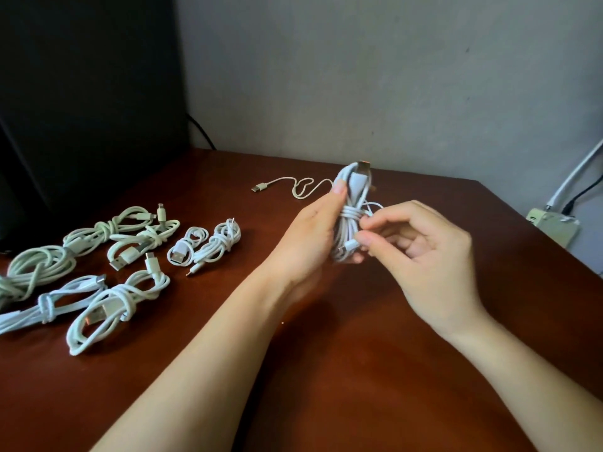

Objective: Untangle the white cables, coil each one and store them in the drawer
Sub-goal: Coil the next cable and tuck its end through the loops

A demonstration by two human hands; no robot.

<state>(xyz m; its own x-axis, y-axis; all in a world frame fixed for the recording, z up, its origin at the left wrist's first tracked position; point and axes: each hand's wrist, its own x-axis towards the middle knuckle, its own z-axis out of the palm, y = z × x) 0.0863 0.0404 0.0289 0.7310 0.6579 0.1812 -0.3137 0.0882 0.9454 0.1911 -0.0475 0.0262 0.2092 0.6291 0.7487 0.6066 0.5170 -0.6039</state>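
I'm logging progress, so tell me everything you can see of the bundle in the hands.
The bundle is a white, smooth cable coiled into a long loop, with several turns wrapped round its middle. It is roughly upright above the table. The left hand grips its side, thumb near the top; the right hand pinches a small plug low on it. A larger plug shows at the top.

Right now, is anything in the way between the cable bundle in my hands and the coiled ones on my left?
Nothing visible does. The left hand grips the bundle and the right hand pinches its end; only tabletop shows between it and the nearest coil. The loose cable lies behind, off that path. No drawer shows.
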